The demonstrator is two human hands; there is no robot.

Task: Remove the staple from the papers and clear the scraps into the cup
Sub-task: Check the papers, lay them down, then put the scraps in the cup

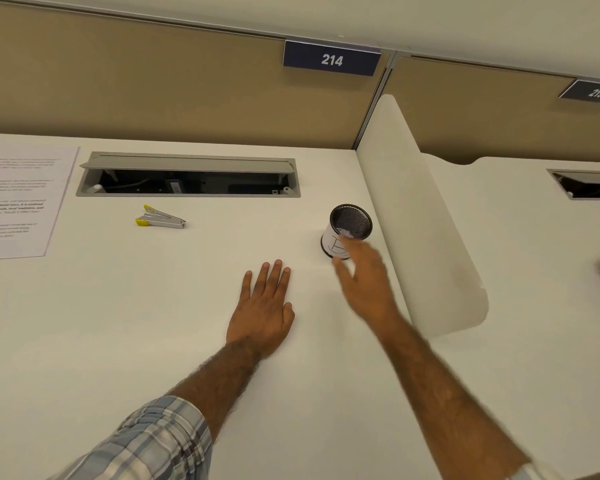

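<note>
Resting flat on the white bench (118, 323), the left hand (262, 303) lies palm down, fingers straight and close together, holding nothing. A plaid sleeve (146, 441) covers its forearm nearest the camera. Just to the right, the right hand (368, 285) is blurred, fingers stretched out and thumb spread, gripping nothing. Its fingertips overlap the lower wall of the cup (352, 220), but whether they touch it cannot be told. The cup, black mesh with a white paper band, stands upright beside a white divider panel (426, 220). Farther left, well apart from both hands, the staple remover (160, 219) with yellow grips lies on the bench. The papers (18, 199) lie printed side up at the left edge, partly out of frame. Behind them is an open cable trough (187, 166), then a tan partition bearing a sign (331, 59) that reads 214.
</note>
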